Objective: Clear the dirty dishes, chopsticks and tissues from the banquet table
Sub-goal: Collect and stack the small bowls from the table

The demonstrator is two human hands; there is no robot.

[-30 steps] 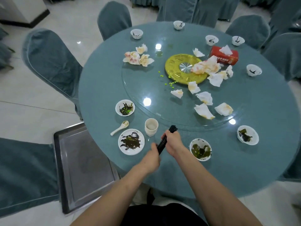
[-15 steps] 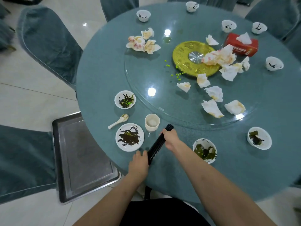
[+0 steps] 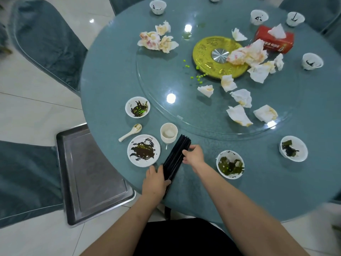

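Chopsticks (image 3: 175, 157) lowered flat, far end up-right, both hands gripping

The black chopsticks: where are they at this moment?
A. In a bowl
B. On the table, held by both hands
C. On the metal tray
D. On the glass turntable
B: the chopsticks lie as a bundle on the table, the left hand at the near end, the right hand at the far end.
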